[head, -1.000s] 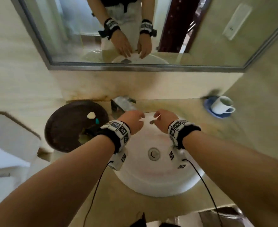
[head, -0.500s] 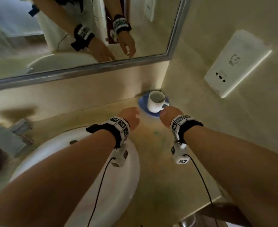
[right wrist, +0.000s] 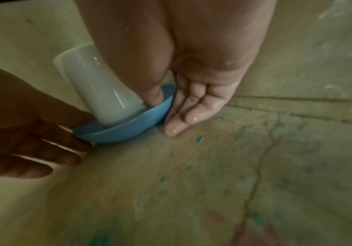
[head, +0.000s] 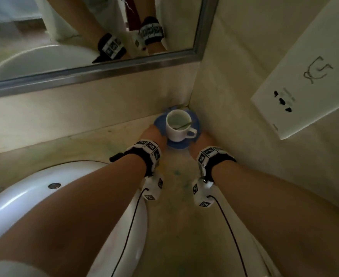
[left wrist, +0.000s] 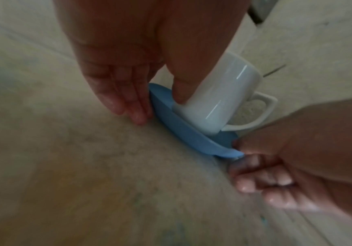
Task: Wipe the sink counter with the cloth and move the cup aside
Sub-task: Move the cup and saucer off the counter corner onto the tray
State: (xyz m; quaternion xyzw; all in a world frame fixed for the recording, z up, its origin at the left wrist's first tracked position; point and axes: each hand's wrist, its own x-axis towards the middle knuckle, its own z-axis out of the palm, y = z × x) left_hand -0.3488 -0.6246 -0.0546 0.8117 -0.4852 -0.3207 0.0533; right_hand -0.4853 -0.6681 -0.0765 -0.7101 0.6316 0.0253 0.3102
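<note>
**Between both hands: cup and saucer being gripped for removal**

Between the hands, at the counter's back corner: white cup [head: 178,124] standing upright on blue saucer [head: 195,121], handle turned toward the right hand, a thin spoon-like item lying inside.

Left hand [left wrist: 120,79] pinching the saucer's near-left rim: thumb [left wrist: 181,89] pressing on top beside the cup's base, fingers [left wrist: 137,114] reaching straight down along the outer edge to the counter. Right hand [right wrist: 192,93] pinching the opposite rim likewise, thumb on top, fingers going under the edge. Fingertips looking wet and glossy in both wrist views.

Risks, as judged:
- Slipping of the smooth saucer out of wet fingers during lifting.
- Sliding or tipping of the cup, merely standing loose on the saucer, if raised unevenly by one hand ahead of the other.
- Knocking against the two walls just beyond the hands, given the tight corner.

Materials: cup glazed, shiny, cylindrical, with a squared loop handle; saucer matte blue, shallow, round, possibly plastic. Counter [right wrist: 255,166] stone-like, beige, cracked, stained, speckled with teal flecks below the hands. White basin [head: 44,196] lying under the left forearm. Cloth not appearing in any view; wiping not yet begun, as judged.
</note>
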